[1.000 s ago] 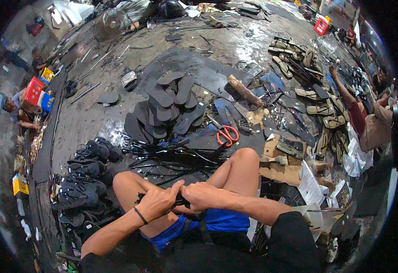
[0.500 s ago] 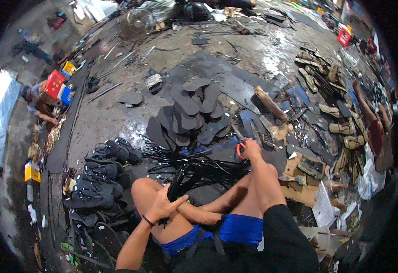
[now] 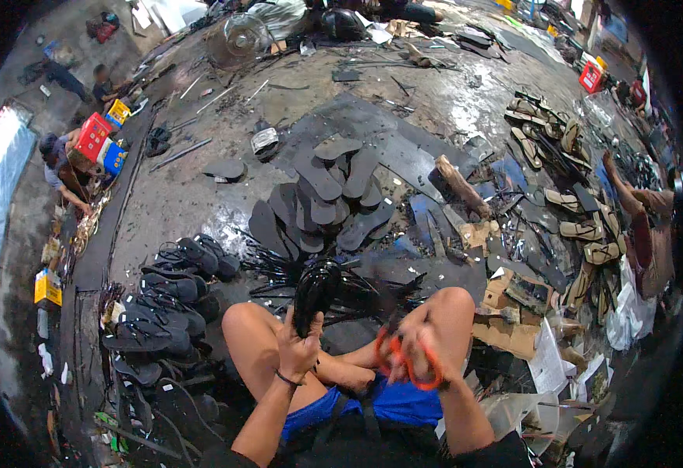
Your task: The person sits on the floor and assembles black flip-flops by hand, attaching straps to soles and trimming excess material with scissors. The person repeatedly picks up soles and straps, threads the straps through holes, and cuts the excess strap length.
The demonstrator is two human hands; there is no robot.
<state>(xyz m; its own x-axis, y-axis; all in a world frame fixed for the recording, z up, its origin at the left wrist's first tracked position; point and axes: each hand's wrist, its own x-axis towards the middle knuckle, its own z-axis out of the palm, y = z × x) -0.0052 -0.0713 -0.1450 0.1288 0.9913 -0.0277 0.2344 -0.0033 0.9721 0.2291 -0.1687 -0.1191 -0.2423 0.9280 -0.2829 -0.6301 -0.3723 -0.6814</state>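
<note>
My left hand [image 3: 299,347] is closed round a bundle of glossy black straps [image 3: 316,292], held up between my bent knees. Motion blurs my right hand [image 3: 419,351], which grips scissors with orange handles [image 3: 432,366] above my right thigh; their blades are too smeared to make out. More loose black straps [image 3: 372,290] lie in a tangle on the floor in front of my shins. Just beyond them is a pile of dark grey sandal soles [image 3: 318,178].
Finished-looking black sandals [image 3: 158,324] crowd the floor at my left. To the right lie cardboard pieces [image 3: 505,331], a wood block [image 3: 462,187] and tan sandals [image 3: 583,230]. A person [image 3: 64,175] works at far left beside a red crate [image 3: 93,136]. Another person's leg [image 3: 626,191] shows at right.
My right hand has brought the scissors back from beyond my right knee to above my thigh. My left hand has raised the strap bundle more upright and shifted slightly right.
</note>
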